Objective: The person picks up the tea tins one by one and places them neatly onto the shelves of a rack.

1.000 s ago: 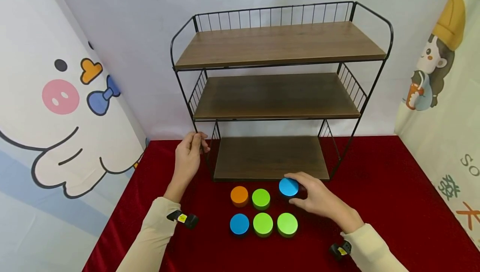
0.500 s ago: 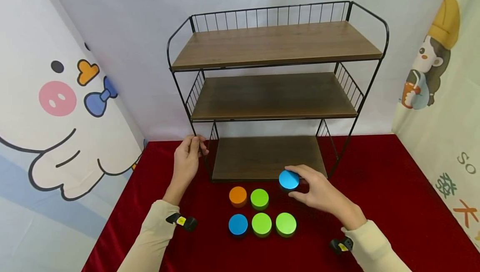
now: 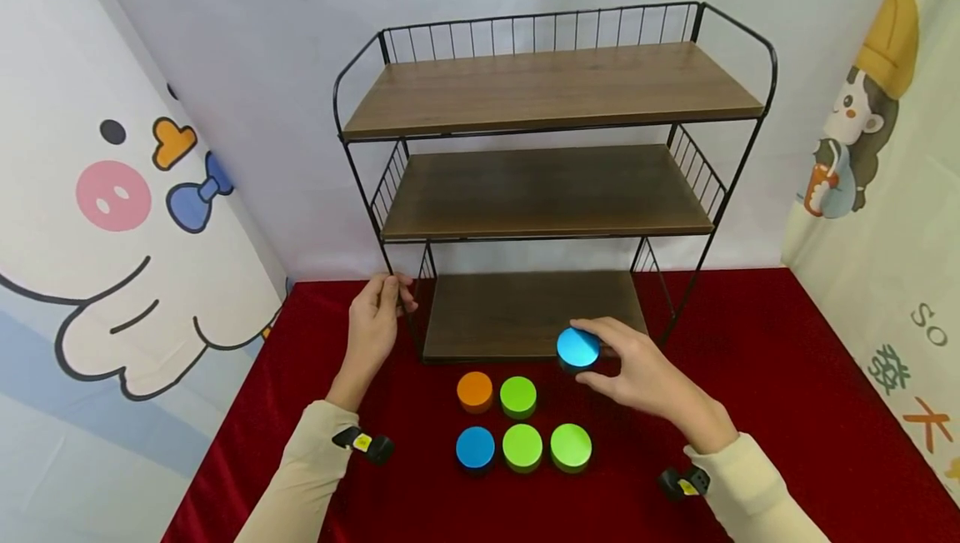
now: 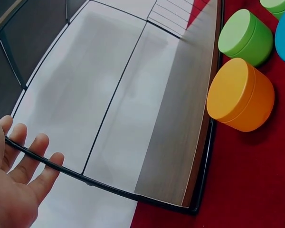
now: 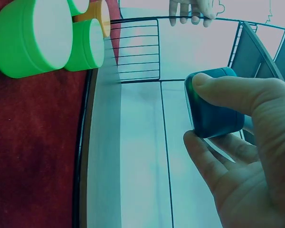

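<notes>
In the head view, my right hand [image 3: 637, 368] pinches a round blue lidded jar [image 3: 577, 348] between thumb and fingers, in front of the lowest shelf board. The right wrist view shows the thumb pressed on the side of this blue jar [image 5: 213, 102]. My left hand [image 3: 375, 318] grips the left front post of a black wire rack with brown boards [image 3: 551, 193]. Fingers of the left hand [image 4: 19, 175] lie around the thin post [image 4: 69, 170] in the left wrist view. An orange jar [image 3: 475, 392] and a green jar [image 3: 518, 397] stand just before the rack.
Closer to me stand another blue jar [image 3: 475, 448], a green jar [image 3: 522, 448] and a second green jar [image 3: 571, 447] in a row. Dark red cloth [image 3: 780, 376] covers the table. A pale curtain [image 3: 247, 43] hangs behind the rack.
The blue jar in my right hand has moved up and away from me, from the cloth's side of the rack's front edge to before the lowest board. My left hand keeps its grip.
</notes>
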`<state>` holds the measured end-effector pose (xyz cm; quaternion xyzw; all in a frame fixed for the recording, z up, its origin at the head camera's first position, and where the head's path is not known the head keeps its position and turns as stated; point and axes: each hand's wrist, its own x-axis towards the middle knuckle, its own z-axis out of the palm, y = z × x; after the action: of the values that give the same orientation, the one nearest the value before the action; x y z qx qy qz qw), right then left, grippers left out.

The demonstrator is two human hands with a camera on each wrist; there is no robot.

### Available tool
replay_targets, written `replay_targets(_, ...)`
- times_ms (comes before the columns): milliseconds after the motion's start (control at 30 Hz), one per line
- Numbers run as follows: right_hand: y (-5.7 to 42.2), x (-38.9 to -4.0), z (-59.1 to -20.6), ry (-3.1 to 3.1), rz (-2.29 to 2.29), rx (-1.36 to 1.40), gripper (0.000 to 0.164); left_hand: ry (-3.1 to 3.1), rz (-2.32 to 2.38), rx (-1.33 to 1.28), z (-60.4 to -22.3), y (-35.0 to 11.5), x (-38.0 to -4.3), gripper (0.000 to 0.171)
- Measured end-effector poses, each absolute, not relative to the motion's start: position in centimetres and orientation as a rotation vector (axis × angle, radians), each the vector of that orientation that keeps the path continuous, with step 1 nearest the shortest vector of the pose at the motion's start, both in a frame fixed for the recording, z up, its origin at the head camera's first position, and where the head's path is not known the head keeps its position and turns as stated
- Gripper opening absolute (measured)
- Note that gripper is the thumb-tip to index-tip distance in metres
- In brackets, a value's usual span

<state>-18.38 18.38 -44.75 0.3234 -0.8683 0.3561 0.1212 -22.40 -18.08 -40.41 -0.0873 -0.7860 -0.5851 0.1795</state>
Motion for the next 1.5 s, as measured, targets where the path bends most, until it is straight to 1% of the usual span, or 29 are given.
replay_targets(467, 18.7, -18.4, -42.5, -2.418, 0.963, 0.97, 0.074, -2.187, -1.74, -0.232, -41.2, -18.1, -22.7, 0.034)
replay_targets(833, 18.8, -18.5, -40.4, -2.339, 0.943, 0.988, 0.077, -2.192, -1.678, -0.243, -41.3, -17.9, -22.5, 0.033)
replay_targets(1500, 18.7, -18.2, -33.5, -2.216, 0.836, 1.112, 0.078, -2.187, -1.686, -0.24, -41.8, -18.0, -22.6, 0.033)
